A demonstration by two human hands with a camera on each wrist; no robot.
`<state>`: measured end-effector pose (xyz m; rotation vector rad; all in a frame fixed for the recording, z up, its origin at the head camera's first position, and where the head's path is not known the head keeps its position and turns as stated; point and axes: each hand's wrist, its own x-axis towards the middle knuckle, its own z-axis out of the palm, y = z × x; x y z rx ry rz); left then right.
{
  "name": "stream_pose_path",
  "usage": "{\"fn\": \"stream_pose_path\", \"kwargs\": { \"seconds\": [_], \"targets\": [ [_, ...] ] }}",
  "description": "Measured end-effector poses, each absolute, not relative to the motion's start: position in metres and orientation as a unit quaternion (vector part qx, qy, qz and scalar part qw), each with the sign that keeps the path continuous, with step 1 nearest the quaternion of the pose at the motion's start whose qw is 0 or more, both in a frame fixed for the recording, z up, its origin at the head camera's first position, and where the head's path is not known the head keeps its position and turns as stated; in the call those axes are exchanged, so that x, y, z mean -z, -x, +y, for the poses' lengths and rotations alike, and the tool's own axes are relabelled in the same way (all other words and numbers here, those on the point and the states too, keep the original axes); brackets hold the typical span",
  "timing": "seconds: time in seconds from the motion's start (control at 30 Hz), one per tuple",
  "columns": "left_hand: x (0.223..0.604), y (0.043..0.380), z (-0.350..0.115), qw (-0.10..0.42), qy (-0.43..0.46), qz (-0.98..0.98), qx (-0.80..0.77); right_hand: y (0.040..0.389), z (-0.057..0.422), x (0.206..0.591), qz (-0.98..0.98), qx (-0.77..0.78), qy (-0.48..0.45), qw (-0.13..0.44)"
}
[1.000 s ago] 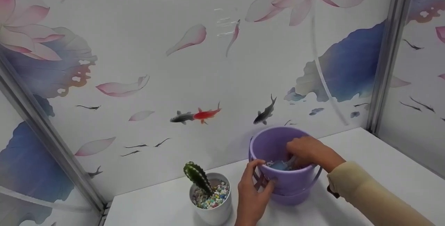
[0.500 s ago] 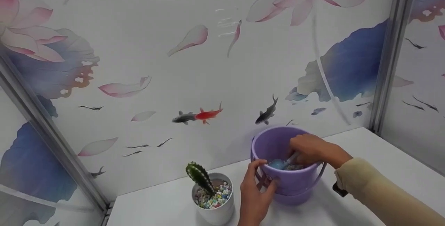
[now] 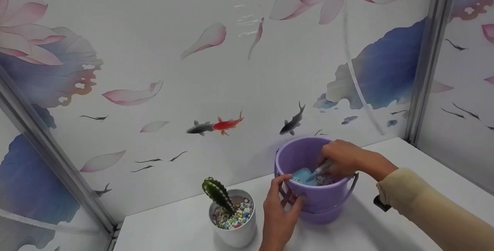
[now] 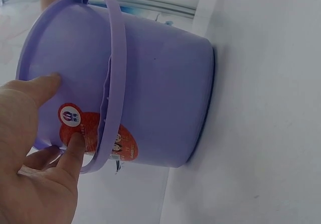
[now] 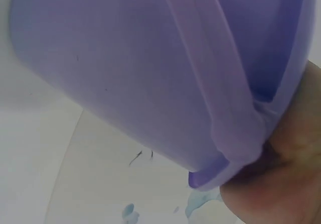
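Observation:
A purple bucket [image 3: 322,202] stands upright on the white table, its handle hanging down at the side. My left hand [image 3: 279,214] grips its near left side, one fingertip at the rim; the left wrist view shows fingers on the outer wall by an orange label [image 4: 90,131]. Inside the bucket, my right hand [image 3: 343,159] holds the pale handle of a blue scoop [image 3: 303,175]. The scoop's head lies near the left inner wall, beside greyish, grainy material [image 3: 325,180]. In the right wrist view the bucket wall hides most of that hand and all of the scoop.
Left of the bucket, a potted cactus [image 3: 218,195] leans in a white pot [image 3: 237,237] filled with colourful pebbles. Behind the white table [image 3: 173,224] rises a panel [image 3: 162,58] painted with lotus and fish. Metal posts [image 3: 424,69] frame the panels on both sides.
The scoop's blue head has shifted left inside the bucket and shows more fully. My right hand and forearm have moved slightly to the right. My left hand keeps its hold on the bucket.

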<state>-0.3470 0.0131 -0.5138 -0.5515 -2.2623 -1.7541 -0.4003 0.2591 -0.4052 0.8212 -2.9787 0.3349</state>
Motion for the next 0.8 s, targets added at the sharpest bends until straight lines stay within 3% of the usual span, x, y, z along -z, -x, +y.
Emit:
{"fn": "stream_pose_path", "kwargs": {
  "seconds": [0.57, 0.8],
  "targets": [
    [0.506, 0.340, -0.001, 0.093, 0.204, -0.792, 0.569, 0.391, 0.281, 0.393, -0.944, -0.154, -0.291, 0.037],
    [0.509, 0.322, -0.010, 0.052, 0.201, -0.810, 0.549, 0.386, 0.281, 0.396, -0.946, -0.125, -0.290, 0.077]
  ]
}}
